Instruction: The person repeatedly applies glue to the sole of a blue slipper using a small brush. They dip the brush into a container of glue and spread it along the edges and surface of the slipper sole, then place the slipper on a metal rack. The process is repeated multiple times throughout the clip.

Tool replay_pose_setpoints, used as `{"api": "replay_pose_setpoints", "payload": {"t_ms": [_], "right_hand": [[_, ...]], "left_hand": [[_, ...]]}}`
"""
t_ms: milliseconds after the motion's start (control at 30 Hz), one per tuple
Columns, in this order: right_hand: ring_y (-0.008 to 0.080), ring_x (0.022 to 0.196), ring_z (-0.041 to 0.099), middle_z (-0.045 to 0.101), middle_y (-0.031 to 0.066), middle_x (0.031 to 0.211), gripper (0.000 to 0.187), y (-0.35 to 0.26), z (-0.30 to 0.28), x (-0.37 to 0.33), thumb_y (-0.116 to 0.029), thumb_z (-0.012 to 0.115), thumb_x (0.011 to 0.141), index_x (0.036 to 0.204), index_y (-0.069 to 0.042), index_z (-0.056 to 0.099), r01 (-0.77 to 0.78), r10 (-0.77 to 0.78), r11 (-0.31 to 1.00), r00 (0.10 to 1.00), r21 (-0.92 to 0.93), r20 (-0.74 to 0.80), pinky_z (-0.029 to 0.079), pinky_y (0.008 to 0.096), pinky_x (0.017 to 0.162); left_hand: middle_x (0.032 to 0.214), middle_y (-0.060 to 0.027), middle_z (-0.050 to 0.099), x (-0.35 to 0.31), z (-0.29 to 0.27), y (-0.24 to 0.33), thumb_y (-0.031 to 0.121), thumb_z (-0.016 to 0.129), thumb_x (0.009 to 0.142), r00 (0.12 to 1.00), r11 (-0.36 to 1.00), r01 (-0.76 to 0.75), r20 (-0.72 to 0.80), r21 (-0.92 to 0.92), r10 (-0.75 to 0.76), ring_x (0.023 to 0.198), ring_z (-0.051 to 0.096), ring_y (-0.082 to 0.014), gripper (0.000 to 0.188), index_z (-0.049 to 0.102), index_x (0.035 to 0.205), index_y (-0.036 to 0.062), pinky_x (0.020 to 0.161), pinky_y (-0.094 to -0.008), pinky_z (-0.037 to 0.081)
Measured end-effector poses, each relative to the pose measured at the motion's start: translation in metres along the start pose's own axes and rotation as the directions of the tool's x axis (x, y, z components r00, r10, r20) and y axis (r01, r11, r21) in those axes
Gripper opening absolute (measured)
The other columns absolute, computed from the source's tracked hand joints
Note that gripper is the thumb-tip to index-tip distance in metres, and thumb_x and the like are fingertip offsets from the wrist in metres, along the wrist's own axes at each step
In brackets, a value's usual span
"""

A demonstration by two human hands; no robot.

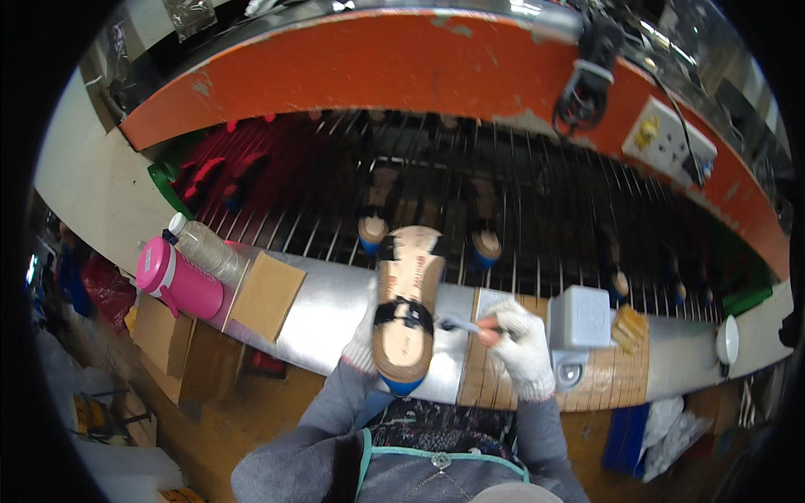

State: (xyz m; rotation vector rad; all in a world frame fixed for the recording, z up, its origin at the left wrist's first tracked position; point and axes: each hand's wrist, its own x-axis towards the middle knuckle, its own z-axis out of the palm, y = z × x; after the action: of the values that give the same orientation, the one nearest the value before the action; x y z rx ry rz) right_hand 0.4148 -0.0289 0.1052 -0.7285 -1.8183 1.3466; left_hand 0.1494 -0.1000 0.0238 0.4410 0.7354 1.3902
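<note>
In the middle of the view a shoe (pixel 411 281) on a blue last is held bottom up, showing its pale underside, brown edges and a black strap across it. My left hand (pixel 361 338), in a white knitted glove, grips the shoe from its left side; most of those fingers are hidden behind it. To the right, my right hand (pixel 520 342), also gloved with some bare fingertips showing, pinches a small brush (pixel 459 324). The brush's dark head points left, close beside the shoe's edge; whether it touches cannot be made out.
Beyond the metal ledge (pixel 323 323) lies a rack of rods (pixel 537 251) bearing several shoes, under an orange beam (pixel 335 71). Left stand a pink tumbler (pixel 180 281), a clear bottle (pixel 207 249) and cardboard (pixel 268 295). Right are a grey container (pixel 580 317), yellowish pieces (pixel 630 329) and a white bowl (pixel 728 341).
</note>
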Motion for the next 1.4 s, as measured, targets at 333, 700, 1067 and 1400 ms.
{"api": "replay_pose_setpoints", "payload": {"t_ms": [333, 700, 1067, 1400], "right_hand": [[0.0233, 0.078, 0.057, 0.066, 0.0061, 0.096, 0.024, 0.114, 0.035, -0.024, -0.026, 0.076, 0.087, 0.104, -0.011, 0.067, -0.184, 0.239, 0.258, 0.963, 0.949, 0.122, 0.043, 0.042, 0.073], [0.019, 0.072, 0.052, 0.068, 0.0054, 0.094, 0.019, 0.126, 0.037, -0.025, -0.032, 0.072, 0.091, 0.103, -0.018, 0.071, -0.129, 0.263, 0.184, 0.962, 0.974, 0.077, 0.04, 0.0396, 0.071], [0.0192, 0.072, 0.052, 0.066, 0.0057, 0.092, 0.02, 0.122, 0.037, -0.024, -0.031, 0.069, 0.094, 0.108, -0.018, 0.07, -0.111, 0.233, 0.195, 0.97, 0.974, 0.064, 0.039, 0.0383, 0.071], [0.0191, 0.066, 0.052, 0.063, 0.0102, 0.085, 0.027, 0.101, 0.039, 0.022, -0.035, 0.062, 0.099, 0.105, -0.008, 0.064, -0.351, 0.375, 0.366, 0.903, 0.862, 0.209, 0.044, 0.0378, 0.058]], "left_hand": [[0.115, -0.0157, 0.065, 0.028, -0.079, 0.077, 0.06, 0.055, 0.096, 0.796, 0.838, -0.43, -0.579, -0.338, 0.175, 0.096, 0.065, -0.0311, 0.061, 0.056, 0.131, 0.0099, 0.085, -0.0464, 0.058], [0.124, -0.0137, 0.063, 0.154, -0.215, 0.218, 0.067, 0.068, 0.084, 0.809, 0.77, -0.46, -0.566, -0.442, 0.158, 0.108, 0.061, -0.0331, 0.068, 0.057, 0.127, 0.0142, 0.096, -0.0529, 0.047], [0.132, -0.0239, 0.051, 0.12, -0.242, 0.24, 0.065, 0.066, 0.085, 0.489, 0.732, -0.623, -0.868, -0.276, 0.088, 0.113, 0.059, -0.0424, 0.073, 0.046, 0.137, 0.0164, 0.101, -0.0584, 0.041], [0.148, -0.02, 0.04, 0.128, -0.265, 0.244, 0.066, 0.048, 0.094, 0.387, 0.709, -0.68, -0.913, -0.188, 0.13, 0.13, 0.045, -0.0469, 0.078, 0.039, 0.147, 0.0095, 0.107, -0.0551, 0.043]]}}
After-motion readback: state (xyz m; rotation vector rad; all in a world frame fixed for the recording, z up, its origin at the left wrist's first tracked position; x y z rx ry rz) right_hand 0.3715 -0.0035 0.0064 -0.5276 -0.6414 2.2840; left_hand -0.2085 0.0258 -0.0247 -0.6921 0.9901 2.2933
